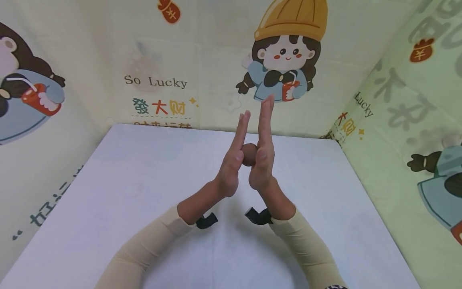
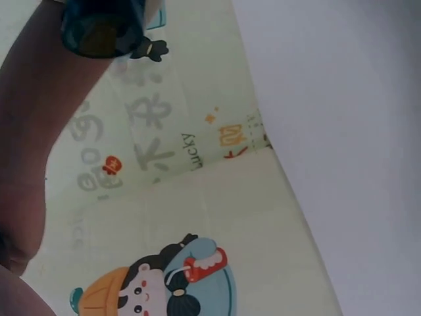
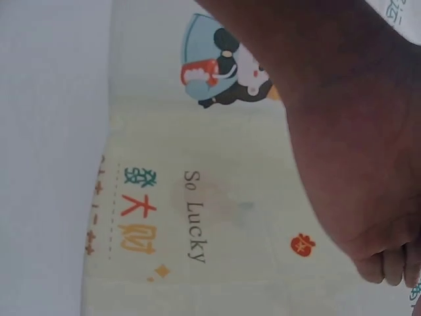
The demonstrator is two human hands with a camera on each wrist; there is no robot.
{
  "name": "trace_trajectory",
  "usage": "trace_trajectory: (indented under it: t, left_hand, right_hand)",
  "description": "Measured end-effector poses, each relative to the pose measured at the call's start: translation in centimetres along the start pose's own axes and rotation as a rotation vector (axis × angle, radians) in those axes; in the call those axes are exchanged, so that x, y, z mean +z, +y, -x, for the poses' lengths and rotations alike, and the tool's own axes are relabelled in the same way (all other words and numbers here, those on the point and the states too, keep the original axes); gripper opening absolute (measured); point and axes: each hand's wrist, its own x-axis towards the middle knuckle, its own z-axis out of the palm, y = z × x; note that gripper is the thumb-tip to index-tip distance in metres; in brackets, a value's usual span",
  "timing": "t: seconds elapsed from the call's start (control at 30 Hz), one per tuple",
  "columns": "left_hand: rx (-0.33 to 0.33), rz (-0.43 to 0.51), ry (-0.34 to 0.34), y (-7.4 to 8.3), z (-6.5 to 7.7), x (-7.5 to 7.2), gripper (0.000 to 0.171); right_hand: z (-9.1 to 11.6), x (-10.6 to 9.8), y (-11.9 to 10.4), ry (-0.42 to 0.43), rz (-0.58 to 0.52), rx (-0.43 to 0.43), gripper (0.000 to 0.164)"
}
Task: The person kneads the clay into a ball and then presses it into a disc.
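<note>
A small round brown ball (image 1: 249,155) is held between the two palms, above the white table. My left hand (image 1: 231,166) presses it from the left with straight, upward-pointing fingers. From the other side my right hand (image 1: 264,160) presses against it, its fingers also straight and reaching higher. The palms face each other, apart at the fingertips. Neither wrist view shows the ball; a hand and forearm fill the left side of the left wrist view and the right side of the right wrist view.
The white tabletop (image 1: 144,180) spreads beneath both forearms. Behind it and at the sides hang pale printed cloth walls (image 1: 216,48) with cartoon figures and lettering. Black curved pieces (image 1: 258,216) stick out at both sleeve cuffs.
</note>
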Motion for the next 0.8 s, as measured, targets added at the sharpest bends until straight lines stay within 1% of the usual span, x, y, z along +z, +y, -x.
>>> trace_trajectory:
  t: [0.17, 0.27, 0.37, 0.5, 0.67, 0.8]
  left_hand:
    - [0.009, -0.01, 0.008, 0.8, -0.1, 0.1, 0.083]
    - [0.02, -0.029, 0.021, 1.2, -0.3, 0.0, 0.083]
    - [0.032, -0.042, 0.042, 1.8, -0.6, -0.1, 0.084]
    - [0.047, -0.035, 0.071, 2.6, -1.1, -0.3, 0.086]
    - [0.069, -0.023, 0.108, 3.4, -1.8, -0.5, 0.089]
    - [0.08, -0.04, 0.128, 3.7, -2.4, -0.9, 0.089]
  right_hand:
    - [-0.1, 0.1, 0.4, -0.001, -0.007, -0.032, 0.089]
    - [0.0, 0.2, 0.6, -0.011, -0.018, -0.035, 0.088]
    - [0.3, 0.3, 0.7, -0.024, -0.04, -0.014, 0.088]
    - [0.7, 0.6, 0.6, -0.04, -0.073, 0.009, 0.086]
    - [1.1, 1.2, 0.6, -0.038, -0.064, -0.005, 0.083]
    - [1.5, 1.6, 0.5, -0.046, -0.049, 0.019, 0.085]
